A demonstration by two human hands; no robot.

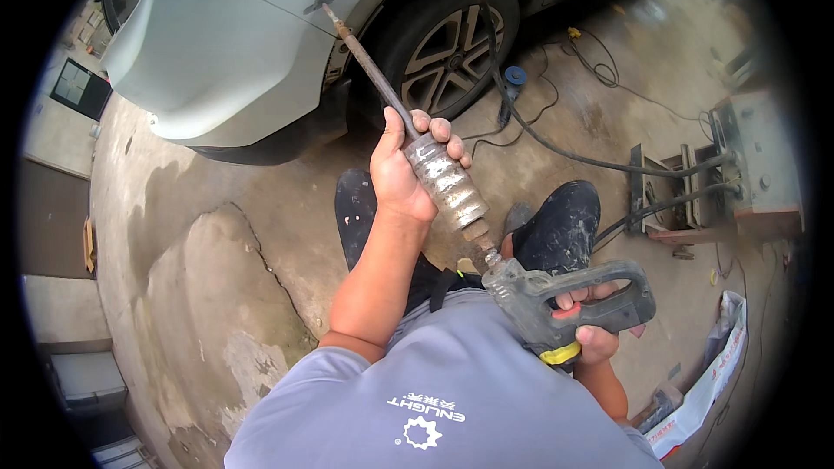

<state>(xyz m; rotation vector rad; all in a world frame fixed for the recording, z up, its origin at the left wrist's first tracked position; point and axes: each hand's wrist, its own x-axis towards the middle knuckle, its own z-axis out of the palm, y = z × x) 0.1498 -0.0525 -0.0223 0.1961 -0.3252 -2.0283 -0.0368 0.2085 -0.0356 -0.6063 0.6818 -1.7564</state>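
Observation:
My left hand (400,165) is wrapped round the ribbed metal sliding weight (447,182) of a long puller tool. Its thin dark rod (375,74) slants up-left, its tip at a scuffed dark patch on the silver car's body panel (234,52), beside the wheel arch; I cannot tell whether it touches. At the lower end is a black pistol-like handle (530,295) with a red trigger and yellow band, and my right hand (595,339) grips it.
The car's wheel (452,61) stands behind the tool. A grey machine (760,156) on a frame is at right, with thick cables. A blue-topped tool (512,78) and thin cords lie on the concrete floor (191,208). A white sheet (712,365) lies lower right.

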